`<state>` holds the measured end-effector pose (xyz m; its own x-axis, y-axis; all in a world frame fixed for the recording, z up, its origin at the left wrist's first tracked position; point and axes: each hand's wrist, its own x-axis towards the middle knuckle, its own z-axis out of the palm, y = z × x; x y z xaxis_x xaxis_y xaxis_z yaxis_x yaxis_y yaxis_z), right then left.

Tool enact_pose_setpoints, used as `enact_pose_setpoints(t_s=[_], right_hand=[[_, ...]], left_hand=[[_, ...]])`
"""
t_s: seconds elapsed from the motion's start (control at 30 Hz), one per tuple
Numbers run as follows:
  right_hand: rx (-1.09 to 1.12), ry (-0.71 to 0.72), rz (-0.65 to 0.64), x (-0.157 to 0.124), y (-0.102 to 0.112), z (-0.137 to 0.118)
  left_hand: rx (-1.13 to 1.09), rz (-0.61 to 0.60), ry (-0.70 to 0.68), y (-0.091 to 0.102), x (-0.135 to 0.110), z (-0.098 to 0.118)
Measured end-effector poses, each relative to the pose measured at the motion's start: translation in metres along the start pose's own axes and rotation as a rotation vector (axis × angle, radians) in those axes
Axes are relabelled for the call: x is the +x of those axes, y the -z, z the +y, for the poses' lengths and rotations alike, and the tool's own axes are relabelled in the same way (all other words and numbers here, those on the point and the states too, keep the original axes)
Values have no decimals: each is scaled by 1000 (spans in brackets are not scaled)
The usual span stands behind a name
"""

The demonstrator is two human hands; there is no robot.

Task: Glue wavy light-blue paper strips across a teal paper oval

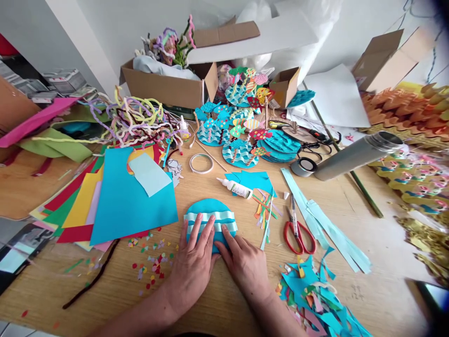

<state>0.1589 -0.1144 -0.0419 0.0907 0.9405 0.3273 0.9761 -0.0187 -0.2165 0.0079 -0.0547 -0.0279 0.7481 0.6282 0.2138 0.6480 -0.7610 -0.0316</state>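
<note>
A blue paper disc [207, 207] with pale wavy strips [224, 217] glued across it lies on the wooden table [217, 290] in front of me. My left hand [194, 260] rests flat on the disc, fingers stretched out over the strips. My right hand [245, 262] lies beside it, fingers flat and pressing the disc's lower right edge. Neither hand grips anything. A white glue bottle [235, 187] lies on its side just beyond the disc. Red-handled scissors [298, 234] lie to the right of my right hand.
Coloured paper sheets [119, 196] are stacked at left, with pipe cleaners [136, 119] behind. Finished fish-and-wave discs [242, 135] and cardboard boxes [168, 86] stand at the back. A metal flask [358, 154], pale strips [326, 224], paper scraps [315, 295] and a tape ring [201, 164] lie around.
</note>
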Motion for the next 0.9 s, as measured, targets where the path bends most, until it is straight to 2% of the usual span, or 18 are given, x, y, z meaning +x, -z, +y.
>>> enact_pose_setpoints(t_s=[0.37, 0.53, 0.67, 0.8, 0.9], right_hand=[[-1, -3, -21, 1, 0, 0], [22, -9, -19, 2, 2, -1], [33, -6, -16, 2, 1, -1], [32, 14, 11, 1, -2, 2], [56, 7, 40, 0, 1, 2]], left_hand=[[-5, -7, -6, 1, 1, 0], [-52, 18, 55, 0, -2, 1], [-109, 62, 84, 13, -6, -5], [-193, 121, 171, 29, -15, -19], [-237, 158, 205, 32, -23, -29]])
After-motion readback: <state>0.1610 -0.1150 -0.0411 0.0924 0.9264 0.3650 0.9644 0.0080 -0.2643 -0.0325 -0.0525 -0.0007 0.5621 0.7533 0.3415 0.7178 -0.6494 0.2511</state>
